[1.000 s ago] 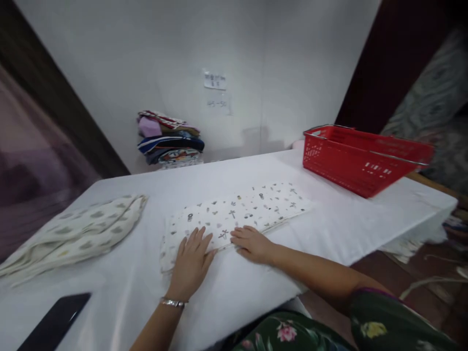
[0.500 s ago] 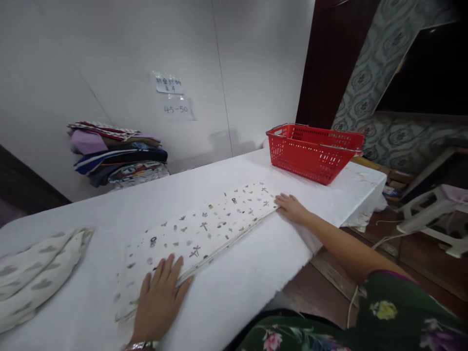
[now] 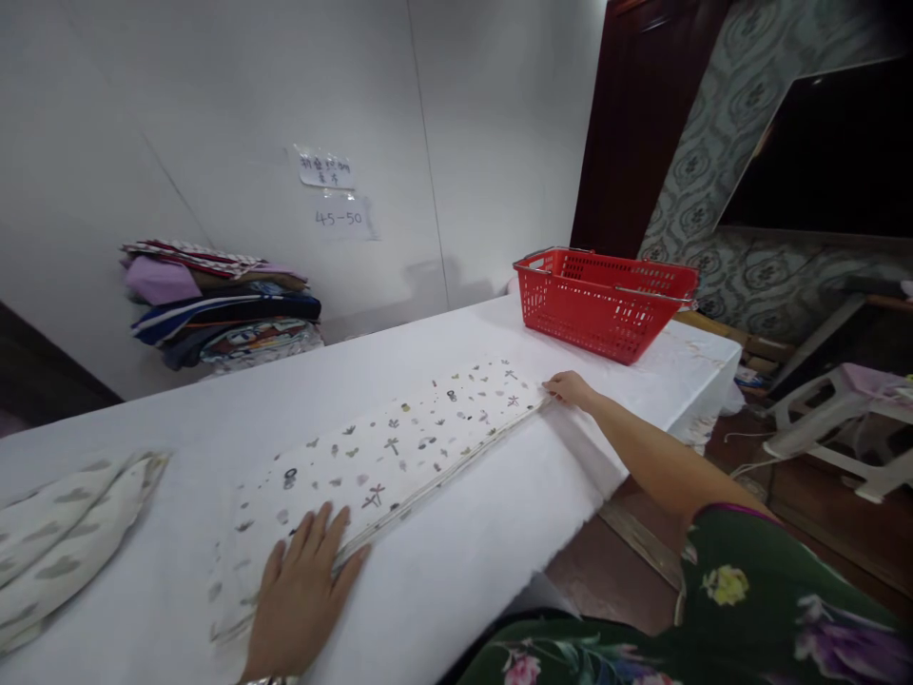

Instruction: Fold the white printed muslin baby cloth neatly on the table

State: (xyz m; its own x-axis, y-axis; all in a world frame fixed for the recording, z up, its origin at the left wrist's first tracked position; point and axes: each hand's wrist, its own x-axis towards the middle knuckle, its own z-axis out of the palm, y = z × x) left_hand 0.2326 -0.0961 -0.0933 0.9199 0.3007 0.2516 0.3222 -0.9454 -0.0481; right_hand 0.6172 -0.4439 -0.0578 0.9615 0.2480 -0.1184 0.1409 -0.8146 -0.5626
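Note:
A long folded white cloth (image 3: pixel 399 447) with small grey, green and brown prints lies flat on the white-covered table (image 3: pixel 456 580). My left hand (image 3: pixel 303 585) rests flat on its near left end, fingers spread. At the far right end, my right hand (image 3: pixel 571 388) pinches the cloth's corner between thumb and fingers. Several layers show along the near folded edge. Beside it on the left lies a second cloth (image 3: pixel 78 538), cream with grey cloud shapes, loosely folded and cut off by the view's edge.
A red plastic basket (image 3: pixel 599 304) with metal handles stands at the table's far right. Against the wall on the left is a stack of folded fabrics (image 3: pixel 228 304). Paper notes (image 3: pixel 339 219) hang on the wall. A white plastic stool (image 3: pixel 848 419) stands on the floor at right.
My right hand has gone from lying flat at the cloth's right end to pinching its corner. My left hand stays flat on the cloth. The view has shifted slightly.

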